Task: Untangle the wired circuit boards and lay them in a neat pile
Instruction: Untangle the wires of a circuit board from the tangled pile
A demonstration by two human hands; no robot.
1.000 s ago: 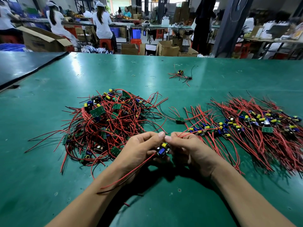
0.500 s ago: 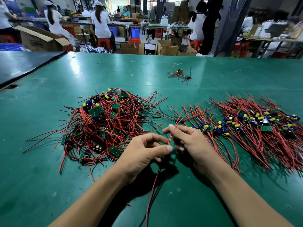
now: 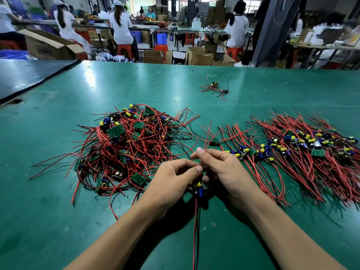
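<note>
Left hand (image 3: 171, 184): fingers curled, thumb tip pressed to forefinger, gripping the board from its left side.
Right hand (image 3: 224, 170): thumb and forefinger pinch the red leads; the other fingers curl under, beside the board.
Board (image 3: 199, 189): held between both hands, low over the table at near centre. A yellow capacitor and a blue part show; fingers hide the rest.
Leads (image 3: 206, 143): thin red wires rising from the right fingertips, blurred at the top.
Tail wires (image 3: 195, 227): one red, one black, hanging from the board toward the viewer.
Heap (image 3: 128, 145): tangled boards and red-black wires, just beside the left hand's knuckles.
Pile (image 3: 302, 149): boards in a row with wires combed one way; its near wires pass behind the right wrist.
Lone board (image 3: 214, 140): green, between heap and pile, past the right fingertips.
Stray bundle (image 3: 214, 87): far on the table, well apart.
Table (image 3: 58, 221): green mat, scuffed.
Background: seated workers, red stools, cardboard boxes (image 3: 153, 56).
</note>
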